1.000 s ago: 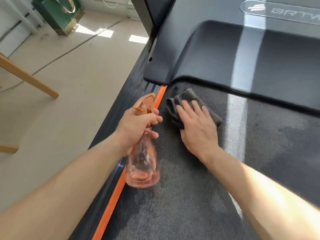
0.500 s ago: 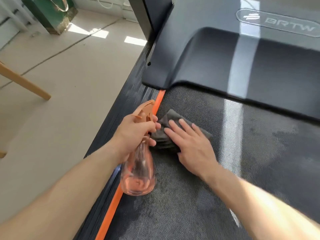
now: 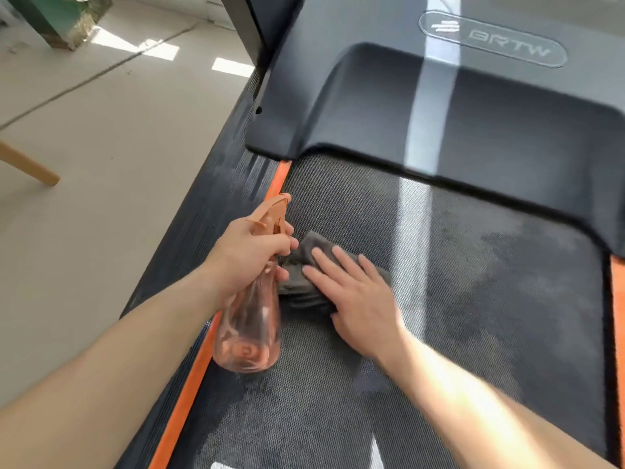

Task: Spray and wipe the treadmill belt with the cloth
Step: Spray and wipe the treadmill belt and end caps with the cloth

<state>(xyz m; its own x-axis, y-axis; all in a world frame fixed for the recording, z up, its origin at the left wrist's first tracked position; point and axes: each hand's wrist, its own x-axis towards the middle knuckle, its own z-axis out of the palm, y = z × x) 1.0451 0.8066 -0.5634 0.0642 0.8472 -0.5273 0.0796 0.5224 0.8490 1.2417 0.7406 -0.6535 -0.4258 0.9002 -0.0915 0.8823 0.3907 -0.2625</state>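
Observation:
The textured grey treadmill belt (image 3: 473,299) runs under me, with darker damp patches on its right half. My left hand (image 3: 250,255) grips the neck of a clear orange spray bottle (image 3: 250,326), held over the belt's left edge with its nozzle pointing away from me. Just right of the bottle, my right hand (image 3: 355,296) presses flat with straight fingers on a folded dark grey cloth (image 3: 301,282) lying on the belt. My palm hides much of the cloth.
An orange strip (image 3: 189,377) and a ribbed black side rail (image 3: 216,211) border the belt on the left. The black motor cover (image 3: 456,106) rises beyond the cloth. Bare concrete floor (image 3: 101,164), a wooden leg (image 3: 30,165) and a green box (image 3: 64,18) lie left.
My right hand has dragged the cloth back toward me and leftward along the belt, from near the motor cover to beside the bottle. The left hand keeps holding the bottle.

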